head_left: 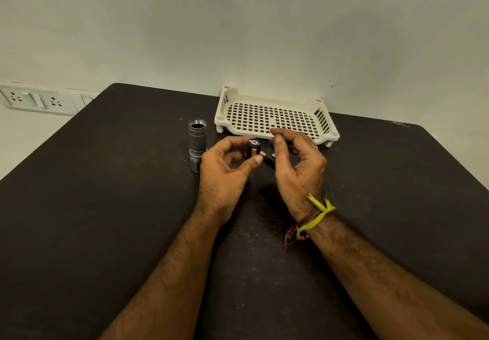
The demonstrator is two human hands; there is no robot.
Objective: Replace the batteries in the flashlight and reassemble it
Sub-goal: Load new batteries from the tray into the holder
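Note:
A grey flashlight body [197, 144] stands on its head on the dark table [105, 207], its open threaded end facing up. My left hand [225, 173] holds a black battery holder [253, 149] upright between thumb and fingers; a copper-topped battery shows in its side. Loose black and copper batteries [267, 157] lie on the table between my hands. My right hand [299, 162] hovers just right of the holder, fingers curled with thumb and forefinger close together. Whether it pinches anything is hidden.
A white perforated plastic tray [275, 117] sits at the back of the table against the wall, just behind my right hand. Wall sockets [34, 100] are at the left. A yellow thread band is tied round my right wrist.

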